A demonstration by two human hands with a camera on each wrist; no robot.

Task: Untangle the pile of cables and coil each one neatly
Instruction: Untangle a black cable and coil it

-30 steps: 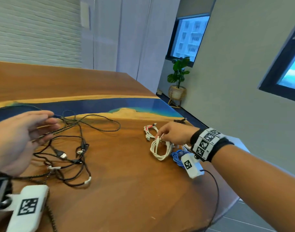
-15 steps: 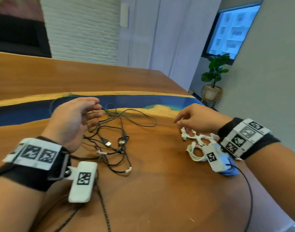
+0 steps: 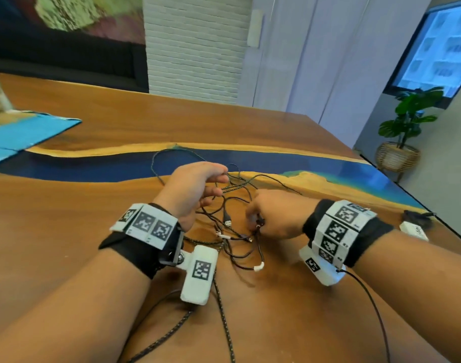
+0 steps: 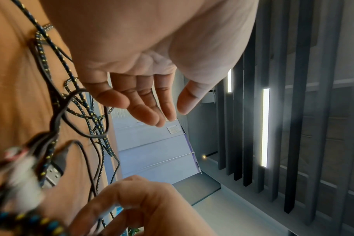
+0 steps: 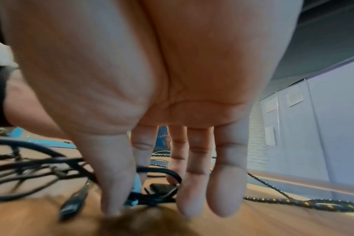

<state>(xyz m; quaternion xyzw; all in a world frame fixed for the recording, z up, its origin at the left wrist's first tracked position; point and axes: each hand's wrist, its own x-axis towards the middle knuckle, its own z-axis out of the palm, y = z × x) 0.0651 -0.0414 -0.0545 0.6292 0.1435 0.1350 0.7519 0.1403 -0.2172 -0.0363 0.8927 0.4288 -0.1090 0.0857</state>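
Note:
A tangle of thin black cables [image 3: 232, 226] lies mid-table, with a silver USB plug [image 3: 227, 223] and a white-tipped end [image 3: 258, 267] among them. A black braided cable with yellow flecks [image 3: 224, 305] runs from the tangle toward me. My left hand [image 3: 213, 184] hovers over the tangle's far left side. In the left wrist view the left hand [image 4: 172, 115] has relaxed fingers and holds nothing, with the braided cable [image 4: 42, 52] beside it. My right hand [image 3: 255, 218] is down on the tangle's right side. In the right wrist view the right hand [image 5: 131, 183] pinches a thin black cable [image 5: 160, 171] between thumb and index.
The wooden table [image 3: 93, 205] has a blue resin strip [image 3: 276, 158] just beyond the cables. A small white device [image 3: 414, 230] sits by the right edge, a blue sheet [image 3: 27, 132] at far left. A potted plant [image 3: 405, 132] stands on the floor to the right.
My right hand left the white coiled cables on the right and came over to the black tangle, now pinching a cable. The left hand stayed over the tangle. The view swung left.

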